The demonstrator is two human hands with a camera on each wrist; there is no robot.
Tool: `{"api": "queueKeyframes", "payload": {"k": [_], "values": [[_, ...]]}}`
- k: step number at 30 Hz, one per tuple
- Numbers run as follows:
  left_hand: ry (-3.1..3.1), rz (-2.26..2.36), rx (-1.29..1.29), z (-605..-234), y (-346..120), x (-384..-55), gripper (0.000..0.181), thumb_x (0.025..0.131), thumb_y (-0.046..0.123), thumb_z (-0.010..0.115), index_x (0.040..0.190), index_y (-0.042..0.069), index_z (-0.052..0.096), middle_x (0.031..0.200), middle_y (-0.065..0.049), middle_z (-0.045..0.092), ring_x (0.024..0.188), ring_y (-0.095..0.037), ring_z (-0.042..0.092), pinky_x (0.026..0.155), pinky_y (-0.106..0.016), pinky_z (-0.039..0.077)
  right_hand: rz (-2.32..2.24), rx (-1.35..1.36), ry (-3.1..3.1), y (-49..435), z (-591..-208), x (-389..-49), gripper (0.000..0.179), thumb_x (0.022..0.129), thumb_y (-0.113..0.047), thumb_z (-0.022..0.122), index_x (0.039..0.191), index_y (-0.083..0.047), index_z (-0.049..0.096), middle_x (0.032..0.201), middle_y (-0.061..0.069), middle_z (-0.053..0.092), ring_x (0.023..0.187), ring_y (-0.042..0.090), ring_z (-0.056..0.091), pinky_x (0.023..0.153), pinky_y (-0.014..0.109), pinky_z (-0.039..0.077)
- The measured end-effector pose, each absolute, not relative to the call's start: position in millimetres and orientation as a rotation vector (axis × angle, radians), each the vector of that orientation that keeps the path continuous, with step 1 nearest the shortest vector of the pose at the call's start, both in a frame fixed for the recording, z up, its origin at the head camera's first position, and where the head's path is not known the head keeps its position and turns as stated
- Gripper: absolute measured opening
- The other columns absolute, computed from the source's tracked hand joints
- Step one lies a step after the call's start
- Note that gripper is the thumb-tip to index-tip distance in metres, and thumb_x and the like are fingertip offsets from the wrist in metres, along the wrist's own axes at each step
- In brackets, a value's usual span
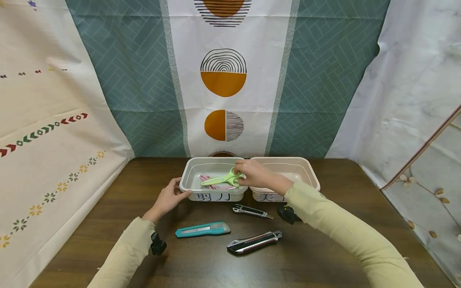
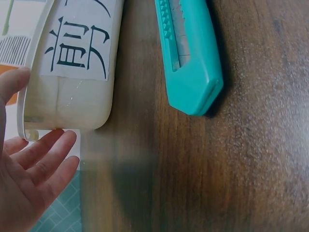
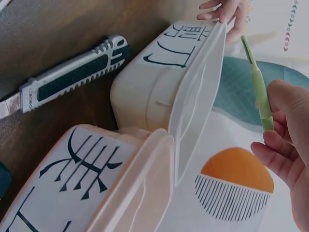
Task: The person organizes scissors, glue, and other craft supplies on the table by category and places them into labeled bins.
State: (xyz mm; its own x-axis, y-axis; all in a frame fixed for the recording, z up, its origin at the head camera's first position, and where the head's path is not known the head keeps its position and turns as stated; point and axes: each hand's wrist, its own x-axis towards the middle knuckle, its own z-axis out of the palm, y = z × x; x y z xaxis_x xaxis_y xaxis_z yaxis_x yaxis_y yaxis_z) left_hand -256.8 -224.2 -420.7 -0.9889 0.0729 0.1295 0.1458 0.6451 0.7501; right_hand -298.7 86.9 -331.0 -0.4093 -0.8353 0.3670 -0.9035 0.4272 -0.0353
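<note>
From above, the head view looked forward onto the white bin (image 1: 238, 196); wrist views, nearer, front-left and front-right, shared its label (image 2: 79, 43).

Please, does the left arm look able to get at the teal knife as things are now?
Probably yes. The left grip touches the white box, but the teal knife lies nearby, uncovered on the table, with nothing visible between them. It would have to leave the box first.

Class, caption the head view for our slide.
Right hand holds green scissors over a bin; left hand touches its rim.
</note>
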Motion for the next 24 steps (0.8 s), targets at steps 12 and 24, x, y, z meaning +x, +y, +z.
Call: {"api": "queueKeyframes", "payload": {"k": [12, 24], "values": [[-2.767, -1.278, -0.199, -419.9, -222.3, -255.5, 0.065, 0.083, 0.031, 0.066, 0.132, 0.001, 0.036, 0.106, -0.017, 0.059, 0.087, -0.023, 0.06, 0.073, -0.036, 0.046, 0.392, 1.467, -2.416, 89.4, -328.5, -313.2, 0.014, 0.075, -0.001, 0.064, 0.088, -0.002, 0.065, 0.083, 0.007, 0.056, 0.071, 0.017, 0.058, 0.064, 0.027, 0.048], [-2.761, -1.286, -0.189, -421.1, -224.3, -256.1, 0.065, 0.082, 0.03, 0.067, 0.132, 0.001, 0.037, 0.107, -0.018, 0.059, 0.087, -0.024, 0.06, 0.073, -0.036, 0.047, 0.391, 1.412, -2.469, 87.2, -336.1, -326.4, 0.013, 0.077, -0.001, 0.064, 0.09, -0.001, 0.065, 0.083, 0.007, 0.055, 0.068, 0.015, 0.052, 0.065, 0.029, 0.047]]}}
